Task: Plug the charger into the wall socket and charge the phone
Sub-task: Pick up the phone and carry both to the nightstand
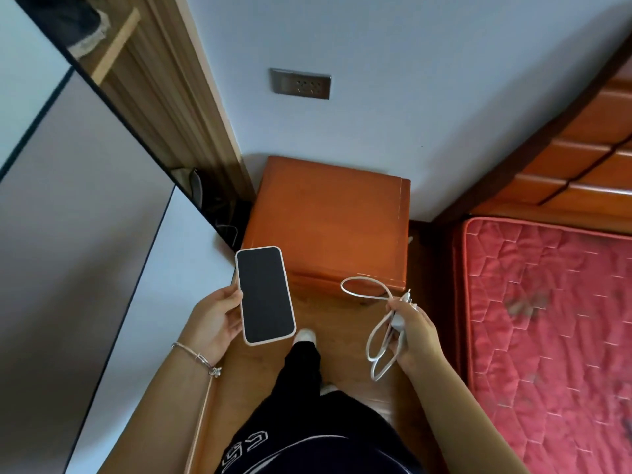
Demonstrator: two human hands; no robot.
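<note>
My left hand (215, 323) holds a phone (265, 295) with a dark screen and a pale case, screen up, in front of the nightstand. My right hand (415, 331) is closed around a white charger (398, 321) with its white cable (371, 336) looped above and below the fist. The grey wall socket (301, 83) sits on the white wall, well above the nightstand, with nothing plugged into it.
An orange wooden nightstand (328, 217) stands against the wall under the socket. A red mattress (554, 330) on a wooden bed frame fills the right. A wardrobe with a white sliding door (68, 234) is on the left. My legs stand on the wooden floor.
</note>
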